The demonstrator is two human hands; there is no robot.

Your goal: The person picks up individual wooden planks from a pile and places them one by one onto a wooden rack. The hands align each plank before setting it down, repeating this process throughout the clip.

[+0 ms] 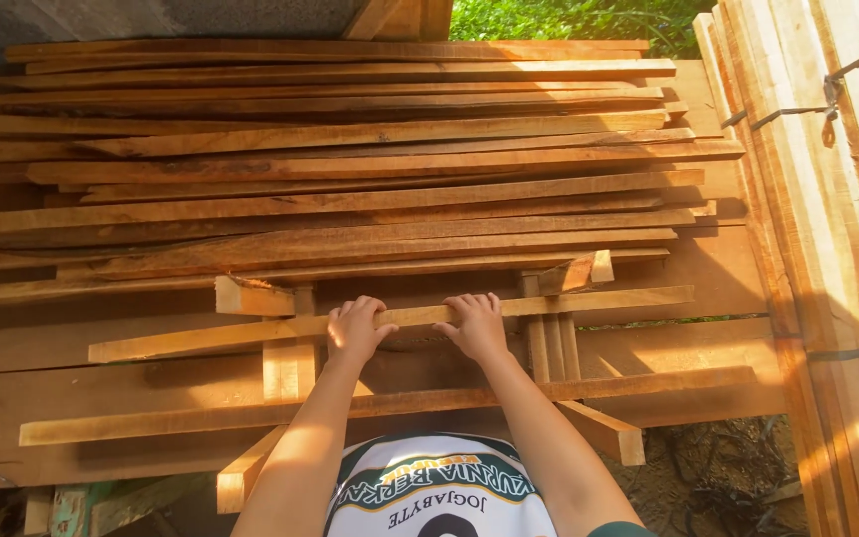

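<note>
- Head view: the left hand (355,330) curls over a long thin wooden slat (390,320), fingers wrapped on its top edge, thumb toward the right.
- The right hand (474,326) grips the same slat just beside the left, fingers bent over the far edge.
- The slat runs out past both hands, left and right.
- Beyond the fingers lies a stack of boards (350,169).
- Below the wrists another slat (390,403) crosses.
- Right of the right hand stand upright planks (827,249).

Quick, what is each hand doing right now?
Left hand: closed around the long wooden slat, fingers curled over its far edge.
Right hand: closed on the same slat, just beside the left.
</note>
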